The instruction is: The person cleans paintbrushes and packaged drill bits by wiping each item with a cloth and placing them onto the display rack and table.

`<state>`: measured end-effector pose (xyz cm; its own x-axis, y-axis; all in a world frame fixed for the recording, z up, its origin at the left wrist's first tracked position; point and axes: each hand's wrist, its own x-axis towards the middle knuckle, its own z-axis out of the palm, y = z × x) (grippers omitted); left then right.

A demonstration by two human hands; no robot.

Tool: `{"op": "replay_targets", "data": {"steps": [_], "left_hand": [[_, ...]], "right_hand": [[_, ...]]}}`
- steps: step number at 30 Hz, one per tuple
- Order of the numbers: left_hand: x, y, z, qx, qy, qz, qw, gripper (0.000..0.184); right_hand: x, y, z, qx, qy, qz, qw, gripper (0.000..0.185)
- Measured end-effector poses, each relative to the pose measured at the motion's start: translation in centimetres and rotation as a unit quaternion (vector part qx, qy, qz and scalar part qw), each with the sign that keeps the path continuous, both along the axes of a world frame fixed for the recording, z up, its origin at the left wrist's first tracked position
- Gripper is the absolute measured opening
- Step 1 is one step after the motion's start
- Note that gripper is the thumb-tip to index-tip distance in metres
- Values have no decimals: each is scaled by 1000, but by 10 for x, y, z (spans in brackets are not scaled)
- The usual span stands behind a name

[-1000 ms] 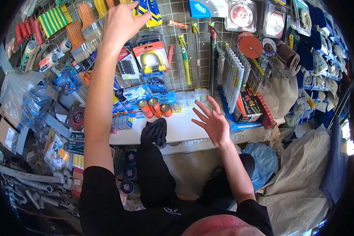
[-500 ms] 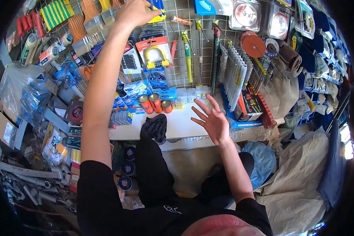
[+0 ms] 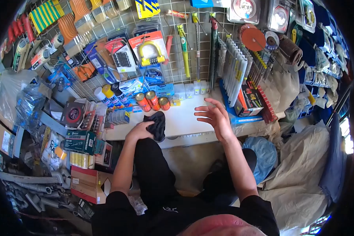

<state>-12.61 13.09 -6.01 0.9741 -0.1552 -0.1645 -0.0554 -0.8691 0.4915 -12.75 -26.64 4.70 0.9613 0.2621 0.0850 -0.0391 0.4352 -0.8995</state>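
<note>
My left hand is at a crumpled black cloth that lies over my knee at the front edge of the white shelf. Its fingertips are on or partly under the cloth's left side, and the fingers are closed on it. My right hand is raised above the right half of the shelf, fingers apart and holding nothing. Several orange cans stand behind the cloth. A yellow lock in its package hangs on the wire grid above them.
Spray cans and small packs stand on the shelf's left. Red and black boxes are at its right, beside hanging white packs. A blue plastic bag is beyond my right arm, and a green box is at the left.
My left hand has come down from the packages high on the wire grid to the black cloth. My right hand has turned slightly and its fingers have curled a little.
</note>
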Motion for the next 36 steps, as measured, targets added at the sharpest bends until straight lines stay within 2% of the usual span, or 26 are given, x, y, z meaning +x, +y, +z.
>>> {"op": "replay_targets", "data": {"steps": [3,5,6,8,9,11,13,14,15,16,18,20,22,24,26,27,28,29,31,32,34,35,36], "left_hand": [[15,16,-21,-53,19,-18,998,64],[16,17,-26,-107,99,77,986,57],[21,22,-40,-110,102,76,986,57],[26,31,-69,-99,-17,3,995,48],[19,23,-57,-145,-47,-45,987,35],[1,-5,-18,-375,42,32,926,27],[-14,-36,33,-489,4,-3,872,26],[-14,-42,40,-500,16,-47,865,36],[-16,-57,51,-518,-28,-108,848,36],[-23,-66,72,-424,-67,-142,892,37],[-31,-68,91,-296,-164,-179,924,40],[-46,-63,89,-330,-206,-152,908,45],[-61,-61,82,-294,-260,-191,900,49],[-67,-48,56,-342,-165,-104,919,50],[-78,-27,51,-362,-146,-45,920,49],[-84,-19,57,-319,-221,-1,922,46],[-86,-8,47,-342,-269,80,897,48],[-78,6,31,-325,-348,145,867,50],[-68,27,16,-207,-436,238,843,46],[-59,27,9,-186,-437,282,834,47],[-29,19,-43,-107,-456,270,841,48],[-8,12,-89,-109,-401,229,880,50],[0,-11,-96,70,-243,146,956,54]], "right_hand": [[2,10,-7,-20,-23,47,998,36],[-1,16,-7,-45,-35,51,997,35],[-2,21,-8,-70,-45,63,995,35],[-1,29,-27,-100,-42,77,991,35],[0,33,-37,-141,-58,93,984,36],[1,44,-58,-182,-54,116,975,42],[-20,70,-51,-208,-40,103,972,47],[-30,81,-50,-237,-22,90,967,52],[-30,91,-66,-175,-20,114,978,57],[-29,95,-70,-156,-13,131,979,51],[-21,99,-86,-139,33,138,980,43],[-28,98,-85,-40,98,113,988,39],[-37,102,-71,50,96,179,978,42],[-45,114,-56,108,148,272,945,46],[-47,112,-56,77,138,288,945,50],[-52,109,-35,-45,28,269,962,51],[-55,102,-26,-170,-81,243,952,52],[-55,90,-31,-165,-90,220,957,52],[-56,65,-30,-254,-104,154,949,50],[-59,53,-28,-297,-99,122,942,49],[-70,32,-29,-327,-93,94,936,48],[-76,22,-35,-305,-68,69,947,48],[-83,13,-40,-282,-43,43,958,48]]}}
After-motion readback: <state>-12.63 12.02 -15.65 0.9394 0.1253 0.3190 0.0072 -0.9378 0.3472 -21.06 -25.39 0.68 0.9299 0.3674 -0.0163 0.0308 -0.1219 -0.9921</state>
